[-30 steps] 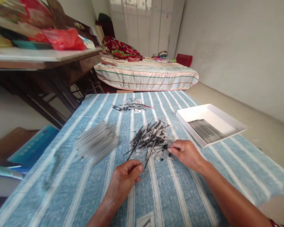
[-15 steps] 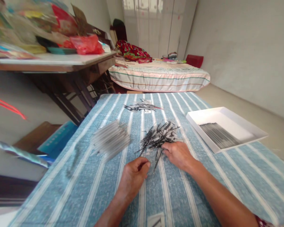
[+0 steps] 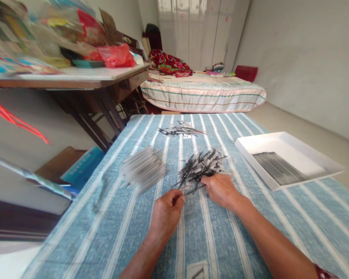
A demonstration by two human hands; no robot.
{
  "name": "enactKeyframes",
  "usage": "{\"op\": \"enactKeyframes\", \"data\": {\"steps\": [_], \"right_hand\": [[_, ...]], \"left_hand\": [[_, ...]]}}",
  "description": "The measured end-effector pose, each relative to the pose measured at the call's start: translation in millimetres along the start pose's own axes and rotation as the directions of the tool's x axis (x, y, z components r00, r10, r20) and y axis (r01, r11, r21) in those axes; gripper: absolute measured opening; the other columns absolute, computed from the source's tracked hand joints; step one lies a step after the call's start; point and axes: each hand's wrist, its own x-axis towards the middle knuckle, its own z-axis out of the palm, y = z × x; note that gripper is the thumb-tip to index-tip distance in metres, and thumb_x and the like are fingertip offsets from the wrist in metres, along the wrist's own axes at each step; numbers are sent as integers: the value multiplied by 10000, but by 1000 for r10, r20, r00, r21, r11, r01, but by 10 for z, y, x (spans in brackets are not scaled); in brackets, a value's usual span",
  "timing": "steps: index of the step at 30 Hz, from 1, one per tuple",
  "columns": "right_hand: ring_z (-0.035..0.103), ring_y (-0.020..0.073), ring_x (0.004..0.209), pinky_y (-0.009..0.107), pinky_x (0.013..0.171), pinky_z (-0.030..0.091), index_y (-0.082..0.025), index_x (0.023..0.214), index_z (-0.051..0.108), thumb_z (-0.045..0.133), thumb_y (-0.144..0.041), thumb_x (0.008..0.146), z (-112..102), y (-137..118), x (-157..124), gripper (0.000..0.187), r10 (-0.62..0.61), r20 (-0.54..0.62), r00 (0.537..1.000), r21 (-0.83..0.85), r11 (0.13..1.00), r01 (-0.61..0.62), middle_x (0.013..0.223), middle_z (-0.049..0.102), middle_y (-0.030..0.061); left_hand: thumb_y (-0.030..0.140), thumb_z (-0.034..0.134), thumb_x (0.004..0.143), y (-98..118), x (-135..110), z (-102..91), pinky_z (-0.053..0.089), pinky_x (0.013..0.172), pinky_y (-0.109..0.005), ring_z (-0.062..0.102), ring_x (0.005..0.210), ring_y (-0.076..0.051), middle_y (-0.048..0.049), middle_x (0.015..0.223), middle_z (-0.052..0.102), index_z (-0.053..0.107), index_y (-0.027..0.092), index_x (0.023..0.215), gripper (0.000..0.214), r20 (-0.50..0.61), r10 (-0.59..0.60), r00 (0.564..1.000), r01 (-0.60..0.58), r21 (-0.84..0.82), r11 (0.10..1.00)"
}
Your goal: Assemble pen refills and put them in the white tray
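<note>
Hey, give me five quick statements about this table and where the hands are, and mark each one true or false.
1. The white box sits to the right of the loose pile. True.
2. Nothing lies in the white box. False: dark sticks lie side by side in it.
3. The left hand and the right hand are both at the near side of the loose pile. True.
4. The left hand is inside the white box. False: it is over the striped cloth, well apart from the box.
5. The row of pale sticks lies to the left of the loose pile. True.
</note>
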Motion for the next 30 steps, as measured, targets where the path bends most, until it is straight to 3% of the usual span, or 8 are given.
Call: {"op": "enactKeyframes", "data": {"steps": [7, 11, 16, 19, 25, 30], "right_hand": [[637, 212, 765, 265, 601, 334, -210, 858, 641, 401, -209, 848, 1, 83, -17, 240, 30, -9, 1000, 49, 998, -29, 787, 694, 77], [635, 197, 738, 258, 585, 315, -226, 883, 633, 426, -219, 836, 9, 150, -40, 213, 56, -58, 997, 81, 995, -51, 758, 690, 52], [619, 167, 656, 247, 553, 288, -226, 837, 619, 416, -236, 850, 94, 201, -78, 204, 78, -152, 985, 110, 992, -62, 696, 680, 25], [605, 164, 595, 252, 529, 267, -226, 843, 626, 412, -259, 857, 159, 204, -92, 217, 77, -217, 973, 104, 993, -55, 650, 673, 22], [597, 158, 546, 256, 514, 258, -228, 831, 636, 419, -255, 855, 210, 194, -110, 220, 43, -286, 957, 112, 994, -12, 621, 677, 14], [621, 168, 579, 257, 525, 269, -233, 857, 637, 423, -246, 857, 215, 193, -122, 215, 35, -305, 952, 107, 994, -2, 631, 681, 11]], "left_hand": [[280, 471, 778, -99, 32, -7, 447, 651, -246, 618, 684, -160, -14, 727, 659, 633, 183, 800, 190, -136, 165, 977, -143, 157, 977], [227, 443, 798, -140, 61, -25, 447, 677, -247, 605, 706, -153, -28, 753, 627, 638, 181, 797, 200, -159, 254, 954, -199, 297, 934], [231, 421, 828, -190, 129, -133, 460, 711, -288, 597, 770, -187, -68, 858, 619, 640, 146, 893, 244, -280, 281, 918, -123, 471, 873], [209, 420, 824, -228, 194, -246, 454, 768, -330, 573, 863, -234, -96, 909, 620, 638, 131, 926, 253, -327, 305, 895, -41, 618, 785], [209, 449, 799, -189, 248, -337, 434, 694, -370, 533, 852, -285, -124, 871, 620, 639, 151, 922, 234, -273, 224, 936, 75, 775, 627], [233, 468, 794, -144, 232, -304, 404, 637, -348, 526, 822, -276, -114, 837, 595, 647, 182, 832, 190, -228, 187, 956, 81, 813, 576]]}}
